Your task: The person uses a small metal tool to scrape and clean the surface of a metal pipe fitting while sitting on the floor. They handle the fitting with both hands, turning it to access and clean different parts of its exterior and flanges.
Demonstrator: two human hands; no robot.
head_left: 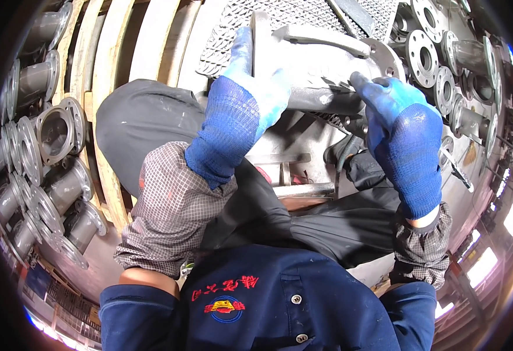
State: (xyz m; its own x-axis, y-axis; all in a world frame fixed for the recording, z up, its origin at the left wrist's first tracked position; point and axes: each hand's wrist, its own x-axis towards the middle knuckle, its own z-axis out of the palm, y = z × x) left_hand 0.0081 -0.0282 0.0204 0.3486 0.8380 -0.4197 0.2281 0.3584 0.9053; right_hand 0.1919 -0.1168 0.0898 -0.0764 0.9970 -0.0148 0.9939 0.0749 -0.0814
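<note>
A large grey flanged pipe fitting lies across in front of me, brightly lit, with a round flange at each end and a raised rib along its top. My left hand, in a blue coated glove, grips its left flange, fingers along the rim and thumb against the body. On the right end, next to the bolt-holed flange, my right hand is closed on the fitting, with one finger bent over the body. Just below that hand shows a small dark metal part with a black cable; whether it touches the hand is hidden.
Wooden slats of a pallet run along my left. Several flanged pipes are stacked beyond them, and more flanged fittings stand at the right. Behind the fitting is a patterned metal grating. A metal frame lies between my legs.
</note>
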